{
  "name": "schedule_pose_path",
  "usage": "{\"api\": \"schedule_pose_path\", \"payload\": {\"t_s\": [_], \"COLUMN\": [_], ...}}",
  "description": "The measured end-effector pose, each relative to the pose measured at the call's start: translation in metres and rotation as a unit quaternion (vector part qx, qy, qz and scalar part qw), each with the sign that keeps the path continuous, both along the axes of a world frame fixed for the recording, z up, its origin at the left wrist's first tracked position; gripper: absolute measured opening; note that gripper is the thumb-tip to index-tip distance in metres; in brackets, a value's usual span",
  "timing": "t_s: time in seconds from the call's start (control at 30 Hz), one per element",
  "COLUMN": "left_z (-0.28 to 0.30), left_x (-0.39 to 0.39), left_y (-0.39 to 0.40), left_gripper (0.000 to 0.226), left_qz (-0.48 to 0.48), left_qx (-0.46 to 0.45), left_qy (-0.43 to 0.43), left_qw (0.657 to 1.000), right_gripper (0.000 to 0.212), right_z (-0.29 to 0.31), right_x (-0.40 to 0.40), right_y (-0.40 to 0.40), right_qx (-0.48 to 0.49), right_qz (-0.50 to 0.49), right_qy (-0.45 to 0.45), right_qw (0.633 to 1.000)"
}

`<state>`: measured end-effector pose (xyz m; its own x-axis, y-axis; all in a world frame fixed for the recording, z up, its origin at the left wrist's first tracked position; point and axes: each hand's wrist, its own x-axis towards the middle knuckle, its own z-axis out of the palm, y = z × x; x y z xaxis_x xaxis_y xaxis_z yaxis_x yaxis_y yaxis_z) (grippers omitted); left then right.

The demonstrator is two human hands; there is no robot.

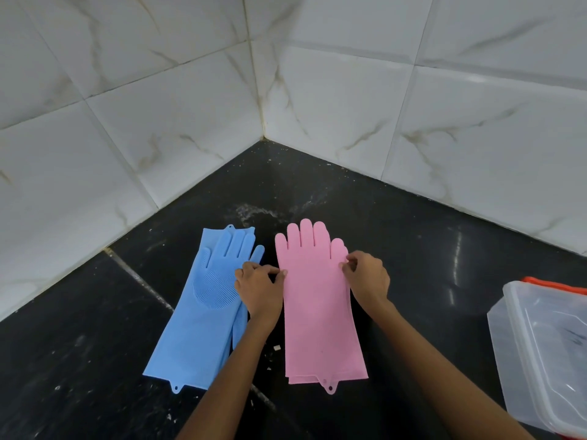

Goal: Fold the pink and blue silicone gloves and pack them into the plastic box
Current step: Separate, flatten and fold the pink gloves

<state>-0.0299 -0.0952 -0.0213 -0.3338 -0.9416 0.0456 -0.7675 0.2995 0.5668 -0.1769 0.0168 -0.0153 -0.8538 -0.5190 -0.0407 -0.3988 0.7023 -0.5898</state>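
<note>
Both grips pinch pink gloves (320,312) on black counter (397,236).

Two glove stacks flat on the counter (397,217) before me, mid-counter, fingers toward the back corner. One glove stack (203,306) left, other glove stack (317,312) just right of it. Plastic box (546,354) at the counter's right edge, well apart.

White marble-veined wall tiles (349,100) meet in a corner above the black, dusty-looking stone countertop (397,236), which reflects light.
</note>
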Motion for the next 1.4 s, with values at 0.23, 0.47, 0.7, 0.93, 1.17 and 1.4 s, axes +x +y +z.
{"api": "schedule_pose_path", "payload": {"t_s": [0.23, 0.47, 0.7, 0.93, 1.17, 1.4], "left_z": [-0.005, -0.001, 0.006, 0.003, 0.006, 0.007], "left_x": [0.027, 0.035, 0.031, 0.035, 0.035, 0.035], "left_y": [0.019, 0.035, 0.038, 0.046, 0.051, 0.053], "left_gripper": [0.017, 0.018, 0.016, 0.016, 0.017, 0.017], "left_qz": [-0.017, -0.021, -0.02, -0.023, -0.042, -0.042], "left_qx": [0.027, 0.059, 0.073, 0.092, 0.07, 0.078], "left_qy": [-0.006, -0.019, 0.002, -0.002, -0.011, -0.009], "left_qw": [0.999, 0.998, 0.997, 0.995, 0.997, 0.996], "right_gripper": [0.014, 0.017, 0.01, 0.008, 0.008, 0.008], "right_z": [-0.006, -0.004, 0.008, 0.006, 0.004, 0.006], "right_x": [0.026, 0.04, 0.04, 0.041, 0.045, 0.045], "right_y": [0.045, 0.064, 0.067, 0.08, 0.08, 0.077], "right_qx": [0.0, 0.026, -0.033, -0.012, 0.033, 0.071], "right_qz": [0.061, 0.055, 0.054, 0.042, 0.04, 0.046], "right_qy": [-0.027, -0.061, -0.087, -0.102, -0.097, -0.108], "right_qw": [0.998, 0.996, 0.994, 0.994, 0.994, 0.991]}}
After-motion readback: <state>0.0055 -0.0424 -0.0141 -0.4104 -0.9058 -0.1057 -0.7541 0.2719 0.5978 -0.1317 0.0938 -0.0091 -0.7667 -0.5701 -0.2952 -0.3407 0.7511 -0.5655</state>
